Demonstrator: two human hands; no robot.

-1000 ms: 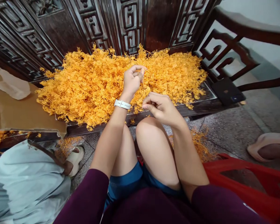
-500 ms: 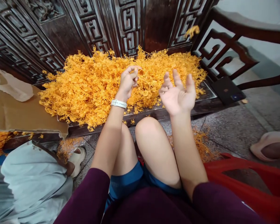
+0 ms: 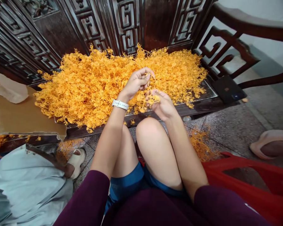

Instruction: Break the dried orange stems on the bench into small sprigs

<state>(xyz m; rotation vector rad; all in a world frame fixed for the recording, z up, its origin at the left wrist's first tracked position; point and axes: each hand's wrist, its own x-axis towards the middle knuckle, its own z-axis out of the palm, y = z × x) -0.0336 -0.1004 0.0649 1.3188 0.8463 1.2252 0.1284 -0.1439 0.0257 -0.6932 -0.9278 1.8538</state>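
Carved panel (image 3: 155,28) across the back, dark and glossy, with an armrest (image 3: 245,25) to the right and speckled floor (image 3: 233,122) below. On the bench (image 3: 199,106), heaped up near the panel, a broad pile (image 3: 91,84) of yellow-orange flowers, all thin stems and ragged heads. Over the near side of the pile, between both hands, one sprig (image 3: 153,99).

At the left hand (image 3: 138,82), above the white strap (image 3: 120,104), thumb and index nipped together on the thin upper end of the sprig, other fingers curled under. At the right hand (image 3: 165,105), fingers bent round the flower heads; too blurred to tell firm grip from loose cupping.

To handle well, keep the left pinch light but sure, without kinking the stem. Best to support the heads with the right fingers rather than squeeze; probably tender and easily torn. Keep any pull along the stem, not across, to spare the fine branches from snagging. Wise to stay over the pile, forward of the knees (image 3: 151,131), to catch loose bits on the bench.

Round about: cardboard (image 3: 21,110) at the left, black phone (image 3: 228,89) at the bench's right end, loose stems (image 3: 202,146) near a red stool (image 3: 245,179), and another person's grey trousers (image 3: 33,179) at the lower left.
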